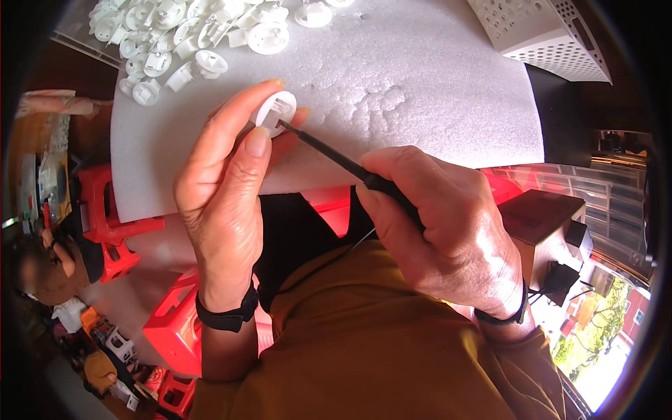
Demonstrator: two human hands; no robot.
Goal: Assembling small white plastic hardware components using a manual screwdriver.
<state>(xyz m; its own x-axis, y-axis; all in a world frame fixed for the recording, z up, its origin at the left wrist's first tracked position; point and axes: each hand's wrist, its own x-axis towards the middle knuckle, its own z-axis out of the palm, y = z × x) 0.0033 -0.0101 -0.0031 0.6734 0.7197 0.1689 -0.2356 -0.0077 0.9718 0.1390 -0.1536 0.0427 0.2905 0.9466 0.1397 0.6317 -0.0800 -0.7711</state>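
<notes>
My left hand (227, 182) pinches a small round white plastic part (270, 124) at its rim, thumb in front and fingers behind. The part is tilted, and a recess with a clip-like shape shows in its face. In a closed grip, my right hand (441, 217) holds a slim black tool (332, 155), like a thin screwdriver; its exact kind I cannot make out. The tool's narrow tip reaches into the recess of the white part. Beyond my left hand lies a pile of similar white parts (171, 28), several of them loose at its near edge.
White foam sheeting (434, 91) covers the work surface under my hands. A perforated white basket (553, 52) stands at the far right. A brown box (539, 213) is at my right. Red plastic stools (175, 325) stand lower left, and another person (56, 273) sits at the left.
</notes>
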